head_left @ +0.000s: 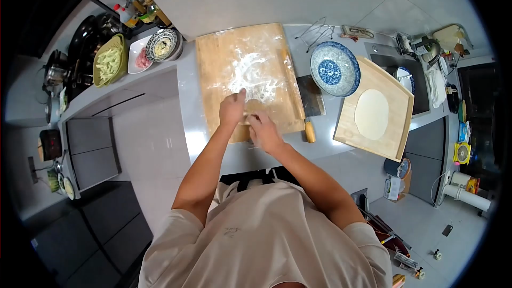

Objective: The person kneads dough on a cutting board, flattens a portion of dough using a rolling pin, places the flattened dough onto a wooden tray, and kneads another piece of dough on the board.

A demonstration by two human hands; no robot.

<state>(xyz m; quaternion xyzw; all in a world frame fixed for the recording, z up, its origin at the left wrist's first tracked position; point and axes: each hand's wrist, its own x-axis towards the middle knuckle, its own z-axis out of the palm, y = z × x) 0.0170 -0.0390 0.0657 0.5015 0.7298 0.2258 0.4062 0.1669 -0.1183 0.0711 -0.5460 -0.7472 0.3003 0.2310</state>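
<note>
Both hands are over the lower part of a floured wooden board. My left hand [232, 111] is closed, its fingers near a small pale piece that looks like dough [246, 119]. Just to its right, my right hand [263, 130] has its fingers drawn together at the same piece; the fingers are slightly blurred. White flour [250, 77] is spread over the middle of the board [213, 58]. Along the board's right side lies a rolling pin [292, 82] with a wooden handle [310, 132] sticking out below.
To the right, a wooden tray [346, 122] holds a flat dough sheet [372, 114], beside a blue-patterned bowl [335, 69]. A sink [421, 96] lies beyond. At the left stand a patterned bowl [162, 45], a dish with pink meat [142, 57] and a green basket [98, 77].
</note>
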